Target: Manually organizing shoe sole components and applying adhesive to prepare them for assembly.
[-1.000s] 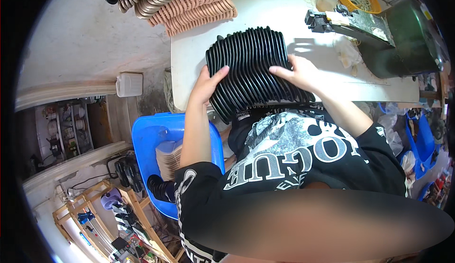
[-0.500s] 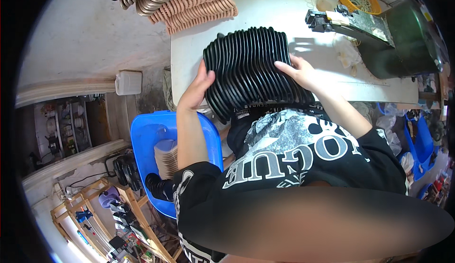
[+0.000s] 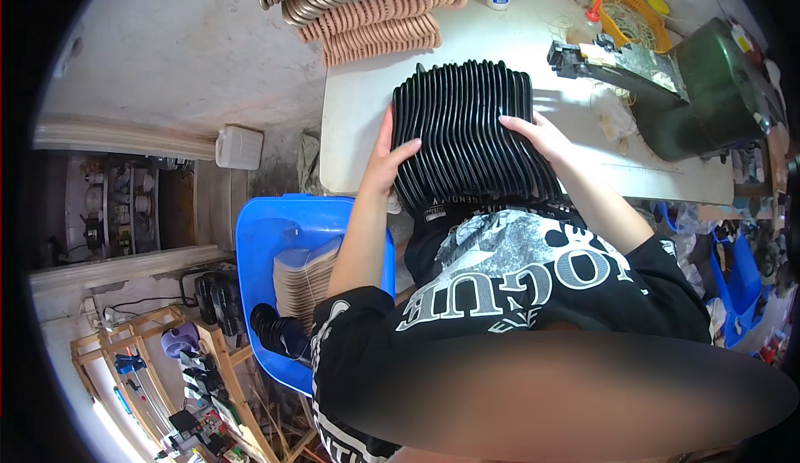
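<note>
1. Two hands squeeze one black stack of flat pieces from its sides, seemingly to keep the edges even: left hand pressed on its left edge, right hand flat on its right.
2. It lies on the white table, beige stacks behind.
3. Green machine stands right; blue tub sits lower left.

Black ribbed stack, white table, blue bin, tan stacks.
</note>
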Motion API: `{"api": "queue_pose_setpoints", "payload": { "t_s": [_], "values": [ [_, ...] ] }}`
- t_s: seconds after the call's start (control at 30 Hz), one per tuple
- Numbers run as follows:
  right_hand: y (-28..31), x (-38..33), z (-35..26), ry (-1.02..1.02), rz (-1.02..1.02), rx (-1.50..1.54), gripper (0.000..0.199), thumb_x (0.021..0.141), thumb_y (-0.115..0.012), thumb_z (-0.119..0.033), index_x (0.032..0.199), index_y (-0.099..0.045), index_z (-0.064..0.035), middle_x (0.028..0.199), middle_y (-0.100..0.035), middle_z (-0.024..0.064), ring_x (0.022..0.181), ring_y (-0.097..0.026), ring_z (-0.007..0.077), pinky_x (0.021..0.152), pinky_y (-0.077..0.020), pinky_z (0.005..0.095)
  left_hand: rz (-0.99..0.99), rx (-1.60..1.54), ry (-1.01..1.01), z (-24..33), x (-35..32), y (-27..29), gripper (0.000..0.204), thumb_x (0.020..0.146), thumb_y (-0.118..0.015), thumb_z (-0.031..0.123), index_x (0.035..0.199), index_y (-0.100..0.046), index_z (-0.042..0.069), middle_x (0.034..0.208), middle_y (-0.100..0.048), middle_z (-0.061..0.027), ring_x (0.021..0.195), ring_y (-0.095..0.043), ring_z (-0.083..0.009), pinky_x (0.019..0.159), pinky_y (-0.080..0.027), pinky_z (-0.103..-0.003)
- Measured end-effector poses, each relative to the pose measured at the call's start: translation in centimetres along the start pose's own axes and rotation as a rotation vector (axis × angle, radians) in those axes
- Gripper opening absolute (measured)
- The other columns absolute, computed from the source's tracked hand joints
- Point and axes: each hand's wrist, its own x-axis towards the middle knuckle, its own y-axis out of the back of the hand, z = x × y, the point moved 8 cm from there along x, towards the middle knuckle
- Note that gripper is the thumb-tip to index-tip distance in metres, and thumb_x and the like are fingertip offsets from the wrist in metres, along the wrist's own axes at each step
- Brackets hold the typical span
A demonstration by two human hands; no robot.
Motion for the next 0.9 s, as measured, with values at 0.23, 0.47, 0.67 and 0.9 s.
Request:
{"api": "queue_pose_setpoints", "payload": {
  "t_s": [0.23, 0.47, 0.67, 0.9],
  "values": [
    [2.1, -4.8, -7.9, 0.611, 0.027, -0.073, 0.058, 0.077, -0.082, -0.017, 0.126, -0.056, -0.0008, 0.113, -0.068, 0.0089, 0.101, -0.065, 0.0165, 0.093, -0.0506, 0.0318, 0.048, 0.037, -0.444, 10.6, -2.9, -1.2, 0.123, 0.067, -0.082, 0.005, 0.157, 0.001, 0.003, 0.159, -0.023, -0.015, 0.146, -0.025, -0.0269, 0.119, -0.019, -0.039],
    [0.1, -5.9, -7.1, 0.848, -0.028, -0.429, 0.102, 0.058, -0.094, -0.03, 0.141, -0.042, -0.0005, 0.126, -0.062, 0.0138, 0.118, -0.058, 0.0229, 0.105, -0.0444, 0.0382, -0.085, 0.524, -0.259, 8.0, -2.8, -3.5, 0.103, 0.054, -0.095, 0.013, 0.142, -0.042, 0.002, 0.136, -0.053, -0.0164, 0.128, -0.05, -0.0292, 0.108, -0.039, -0.041],
    [0.5, -8.4, -5.8, 0.949, 0.016, -0.19, 0.092, 0.062, -0.091, -0.013, 0.139, -0.042, -0.0006, 0.12, -0.061, 0.0104, 0.11, -0.059, 0.0179, 0.099, -0.0468, 0.0343, 0.101, 0.175, -0.418, 8.0, -5.1, -4.4, 0.1, 0.06, -0.092, 0.006, 0.143, -0.036, 0.003, 0.128, -0.053, -0.0134, 0.11, -0.056, -0.0196, 0.095, -0.047, -0.032],
    [-0.6, -7.2, -5.3, 0.925, -0.035, -0.22, 0.094, 0.06, -0.092, -0.017, 0.14, -0.044, -0.0008, 0.139, -0.053, 0.0159, 0.125, -0.053, 0.0231, 0.108, -0.04, 0.0369, 0.117, 0.304, -0.285, 8.4, -4.3, -3.4, 0.122, 0.053, -0.097, 0.017, 0.15, -0.025, 0.004, 0.132, -0.052, -0.0154, 0.112, -0.056, -0.0202, 0.098, -0.045, -0.034]
  ]
}}
